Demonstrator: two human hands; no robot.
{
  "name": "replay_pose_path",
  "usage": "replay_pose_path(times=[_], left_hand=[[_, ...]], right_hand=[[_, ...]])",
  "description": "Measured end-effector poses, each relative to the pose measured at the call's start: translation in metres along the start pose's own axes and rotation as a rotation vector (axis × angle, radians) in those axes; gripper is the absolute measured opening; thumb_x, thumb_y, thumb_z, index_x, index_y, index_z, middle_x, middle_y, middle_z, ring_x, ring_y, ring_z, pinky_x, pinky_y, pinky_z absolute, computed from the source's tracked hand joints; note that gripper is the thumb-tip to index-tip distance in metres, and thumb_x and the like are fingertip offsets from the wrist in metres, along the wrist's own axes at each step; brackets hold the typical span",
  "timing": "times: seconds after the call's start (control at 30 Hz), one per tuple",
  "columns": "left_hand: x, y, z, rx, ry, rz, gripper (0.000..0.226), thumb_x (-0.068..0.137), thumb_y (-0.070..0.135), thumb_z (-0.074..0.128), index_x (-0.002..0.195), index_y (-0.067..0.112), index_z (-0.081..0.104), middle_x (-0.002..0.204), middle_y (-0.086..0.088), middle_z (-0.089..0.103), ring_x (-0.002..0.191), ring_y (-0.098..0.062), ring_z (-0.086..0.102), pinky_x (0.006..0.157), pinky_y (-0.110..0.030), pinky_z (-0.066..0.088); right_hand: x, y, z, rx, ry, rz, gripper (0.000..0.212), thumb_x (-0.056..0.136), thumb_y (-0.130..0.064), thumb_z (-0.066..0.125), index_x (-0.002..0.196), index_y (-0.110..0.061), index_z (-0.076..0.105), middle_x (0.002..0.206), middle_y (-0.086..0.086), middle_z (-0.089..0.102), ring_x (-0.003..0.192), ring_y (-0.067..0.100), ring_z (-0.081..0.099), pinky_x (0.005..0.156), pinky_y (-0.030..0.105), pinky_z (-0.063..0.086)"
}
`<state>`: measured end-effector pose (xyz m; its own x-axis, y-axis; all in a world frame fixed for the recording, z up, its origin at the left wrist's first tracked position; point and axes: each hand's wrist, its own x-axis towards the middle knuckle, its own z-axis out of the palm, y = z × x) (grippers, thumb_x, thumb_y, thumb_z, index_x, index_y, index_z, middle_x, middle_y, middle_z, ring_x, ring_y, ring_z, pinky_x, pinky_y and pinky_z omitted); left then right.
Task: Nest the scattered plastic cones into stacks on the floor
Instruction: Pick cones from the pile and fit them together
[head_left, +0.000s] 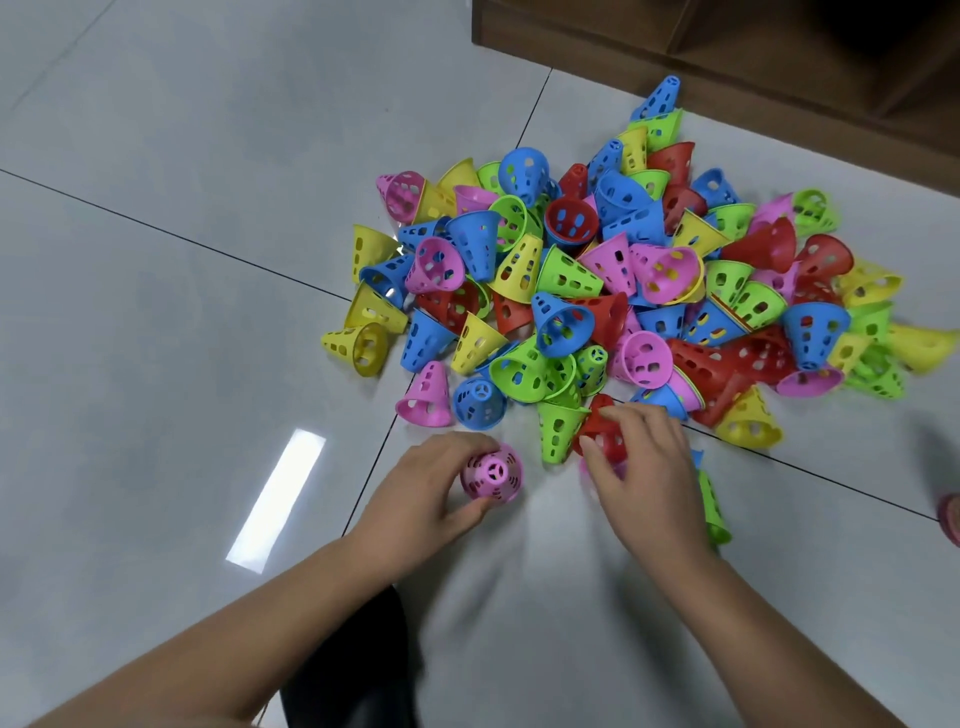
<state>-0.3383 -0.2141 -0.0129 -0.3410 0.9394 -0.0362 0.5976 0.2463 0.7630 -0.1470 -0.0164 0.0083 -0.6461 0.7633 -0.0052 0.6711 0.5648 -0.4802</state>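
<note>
A single wide-angle camera, worn on the person's head, looks forward and steeply down at a grey tiled floor (156, 260). It sits close to the work. Both bare forearms enter from the bottom edge, with the left hand (421, 493) gripping a pink cone (491, 473) at lower centre. The right hand (644, 467) pinches a red cone (597, 428) just beside it. The pile of plastic cones (597, 291) fills the centre and right of the frame and runs off the right edge. A brown wooden furniture base (727, 62) crosses the top right corner, at the far end of the view.
</note>
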Motion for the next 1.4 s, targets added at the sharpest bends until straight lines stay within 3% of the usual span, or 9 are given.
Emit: replay_pose_path(times=[0.2, 0.33, 0.5, 0.6, 0.83, 1.03, 1.17, 1.3, 1.4], left_hand=[[0.001, -0.035, -0.032, 0.094, -0.025, 0.032, 0.057, 0.091, 0.028, 0.077, 0.145, 0.028, 0.057, 0.141, 0.011, 0.058, 0.132, -0.013, 0.055, 0.109, -0.035, 0.047], [0.013, -0.060, -0.064, 0.196, 0.116, -0.050, 0.046, 0.092, 0.037, 0.069, 0.136, 0.025, 0.061, 0.132, 0.007, 0.061, 0.123, -0.018, 0.057, 0.104, -0.032, 0.047], [0.026, -0.093, -0.086, 0.299, 0.299, -0.201, 0.065, 0.086, 0.016, 0.085, 0.144, 0.021, 0.057, 0.144, -0.002, 0.053, 0.133, -0.028, 0.050, 0.111, -0.043, 0.045], [0.033, -0.108, -0.088, 0.315, 0.278, -0.276, 0.078, 0.086, 0.022, 0.085, 0.153, 0.023, 0.046, 0.154, -0.003, 0.049, 0.140, -0.028, 0.046, 0.116, -0.048, 0.042], [0.030, -0.131, -0.079, 0.447, 0.197, -0.317, 0.072, 0.085, 0.034, 0.087, 0.148, 0.026, 0.052, 0.143, -0.004, 0.053, 0.124, -0.032, 0.053, 0.098, -0.049, 0.049], [0.017, -0.130, -0.071, 0.447, 0.161, -0.293, 0.055, 0.083, 0.049, 0.088, 0.126, 0.022, 0.068, 0.125, -0.005, 0.062, 0.107, -0.030, 0.060, 0.087, -0.047, 0.052], [0.007, -0.106, -0.072, 0.352, 0.166, -0.302, 0.050, 0.082, 0.046, 0.090, 0.121, 0.023, 0.069, 0.105, 0.003, 0.073, 0.087, -0.026, 0.069, 0.077, -0.042, 0.055], [-0.006, -0.078, -0.069, 0.337, 0.191, -0.205, 0.048, 0.081, 0.046, 0.091, 0.120, 0.024, 0.073, 0.102, 0.009, 0.075, 0.085, -0.019, 0.069, 0.076, -0.040, 0.054], [-0.013, -0.060, -0.068, 0.265, 0.184, -0.192, 0.058, 0.080, 0.065, 0.084, 0.124, 0.029, 0.072, 0.101, 0.016, 0.069, 0.086, -0.008, 0.064, 0.078, -0.033, 0.050]], right_hand=[[0.012, 0.008, 0.013, -0.091, -0.112, 0.176, 0.049, 0.098, -0.060, 0.061, 0.128, -0.023, 0.062, 0.117, 0.003, 0.058, 0.113, 0.030, 0.057, 0.091, 0.044, 0.053], [0.023, 0.006, 0.022, -0.145, -0.193, 0.248, 0.056, 0.093, -0.068, 0.059, 0.128, -0.025, 0.056, 0.117, 0.007, 0.058, 0.109, 0.035, 0.061, 0.084, 0.044, 0.054], [0.030, -0.001, 0.027, -0.102, -0.253, 0.334, 0.058, 0.087, -0.063, 0.068, 0.128, -0.026, 0.051, 0.119, 0.008, 0.059, 0.106, 0.038, 0.064, 0.081, 0.044, 0.056], [0.031, -0.003, 0.027, 0.045, -0.230, 0.393, 0.061, 0.080, -0.057, 0.077, 0.127, -0.030, 0.051, 0.118, 0.003, 0.065, 0.106, 0.032, 0.065, 0.083, 0.044, 0.057], [0.025, -0.002, 0.008, 0.383, -0.068, 0.558, 0.072, 0.075, -0.044, 0.083, 0.139, -0.032, 0.052, 0.105, -0.012, 0.066, 0.100, 0.018, 0.069, 0.088, 0.039, 0.056], [0.010, -0.018, -0.008, 0.657, 0.028, 0.526, 0.067, 0.086, -0.024, 0.086, 0.143, -0.032, 0.052, 0.114, -0.005, 0.067, 0.084, -0.005, 0.068, 0.082, 0.028, 0.057], [-0.004, -0.044, -0.013, 0.806, 0.012, 0.374, 0.067, 0.091, -0.016, 0.082, 0.147, -0.033, 0.051, 0.118, -0.007, 0.068, 0.103, 0.010, 0.071, 0.091, 0.029, 0.058], [-0.019, -0.069, -0.001, 0.758, -0.097, 0.196, 0.076, 0.087, -0.027, 0.083, 0.152, -0.038, 0.046, 0.122, -0.018, 0.059, 0.114, 0.012, 0.064, 0.097, 0.027, 0.054], [-0.022, -0.079, 0.006, 0.575, -0.157, 0.097, 0.076, 0.085, -0.026, 0.083, 0.152, -0.037, 0.048, 0.123, -0.019, 0.052, 0.115, 0.004, 0.058, 0.099, 0.016, 0.048]])
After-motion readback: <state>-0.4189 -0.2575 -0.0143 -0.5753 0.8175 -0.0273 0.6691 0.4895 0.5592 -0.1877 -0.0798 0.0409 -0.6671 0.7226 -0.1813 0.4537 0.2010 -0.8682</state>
